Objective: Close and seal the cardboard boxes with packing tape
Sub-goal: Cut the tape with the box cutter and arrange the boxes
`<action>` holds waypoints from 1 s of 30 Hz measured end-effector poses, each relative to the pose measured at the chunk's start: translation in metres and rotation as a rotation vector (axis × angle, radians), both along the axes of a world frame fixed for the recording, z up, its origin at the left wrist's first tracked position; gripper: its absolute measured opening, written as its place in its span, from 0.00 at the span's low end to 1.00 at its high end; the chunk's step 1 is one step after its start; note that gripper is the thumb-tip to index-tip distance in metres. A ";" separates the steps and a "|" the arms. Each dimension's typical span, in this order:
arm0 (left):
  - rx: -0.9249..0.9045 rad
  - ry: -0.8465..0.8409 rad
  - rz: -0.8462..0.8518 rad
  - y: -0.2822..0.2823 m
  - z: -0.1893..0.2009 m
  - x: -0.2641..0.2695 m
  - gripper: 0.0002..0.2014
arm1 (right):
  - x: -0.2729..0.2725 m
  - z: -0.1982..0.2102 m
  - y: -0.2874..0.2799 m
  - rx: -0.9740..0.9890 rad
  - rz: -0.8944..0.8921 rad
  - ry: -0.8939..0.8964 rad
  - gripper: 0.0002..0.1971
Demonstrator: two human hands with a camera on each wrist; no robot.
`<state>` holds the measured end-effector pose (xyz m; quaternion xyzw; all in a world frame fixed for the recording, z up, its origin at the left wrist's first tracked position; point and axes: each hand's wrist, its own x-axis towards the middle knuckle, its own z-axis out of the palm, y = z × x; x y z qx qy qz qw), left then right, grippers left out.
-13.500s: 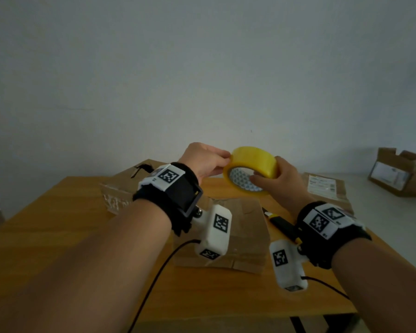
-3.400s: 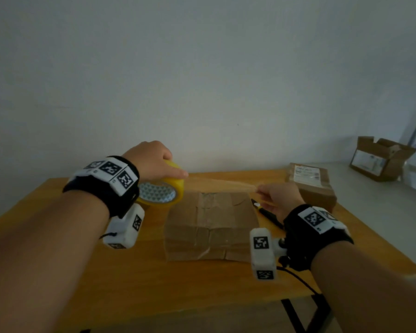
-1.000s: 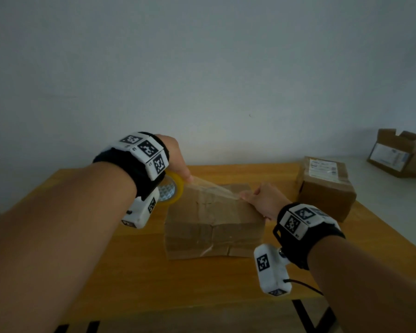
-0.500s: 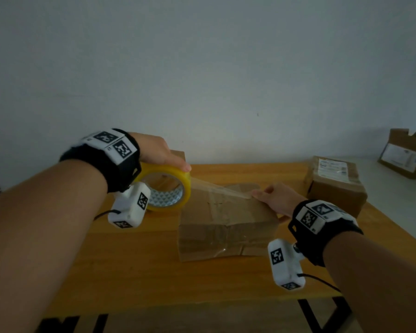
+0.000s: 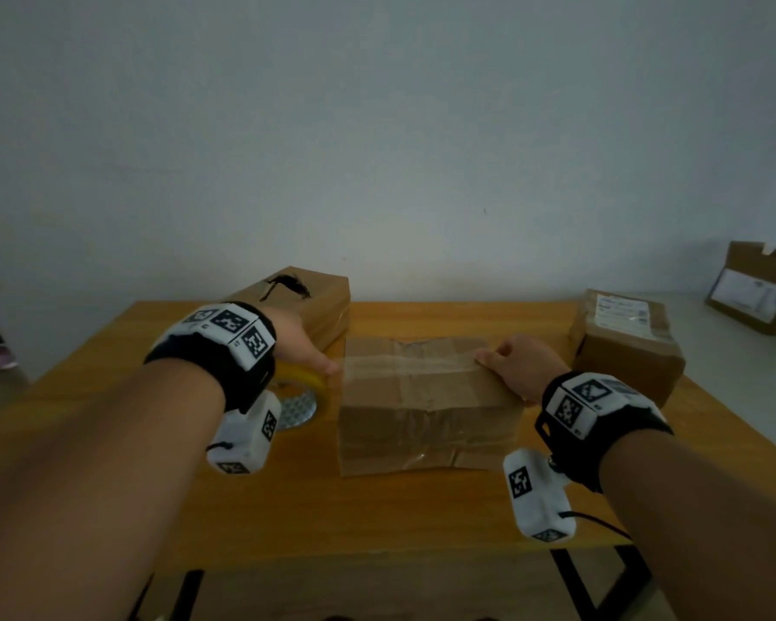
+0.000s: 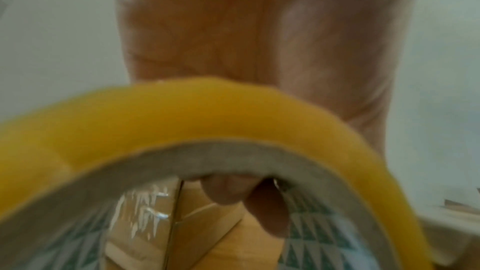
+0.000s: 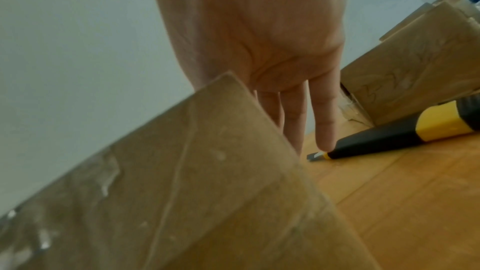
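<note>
- Central cardboard box [image 5: 426, 396]: closed, lying flat at the middle of the wooden table [image 5: 377, 508]; worn brown surface with older tape residue
- Strip of clear tape [image 5: 408, 364]: laid left to right across the top of the central cardboard box, running from its left top edge to the right top edge
- Left hand [image 5: 299, 347]: positioned just left of the box, fingers curled over the yellow tape roll [image 5: 303, 387]; in the left wrist view a fingertip [image 6: 270, 213] shows inside the core, so the roll is gripped through its rim
- Yellow tape roll: held upright on edge, low at the table just beside the left face of the box; whether it touches the table cannot be told
- Right hand [image 5: 518, 365]: placed at the right top edge of the box, over the end of the tape strip; in the right wrist view the fingers [image 7: 324, 118] extend straight down past the box corner, holding nothing
- Utility knife [image 7: 384, 139]: black and yellow, lying on the table right of the box, blade tip near the little finger
- Second box [image 5: 310, 302]: far left on the table, behind the left hand, with a dark tear on top
- Labelled box [image 5: 623, 342]: far right on the table, white label on top
- Open box [image 5: 758, 289]: on a pale surface beyond the right table edge
</note>
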<state>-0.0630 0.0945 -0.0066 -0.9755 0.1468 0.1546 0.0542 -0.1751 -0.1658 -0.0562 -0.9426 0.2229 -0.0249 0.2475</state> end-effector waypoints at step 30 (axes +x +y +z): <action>-0.251 0.088 0.007 0.005 -0.015 -0.012 0.41 | -0.009 0.020 0.069 -0.475 0.549 0.319 0.46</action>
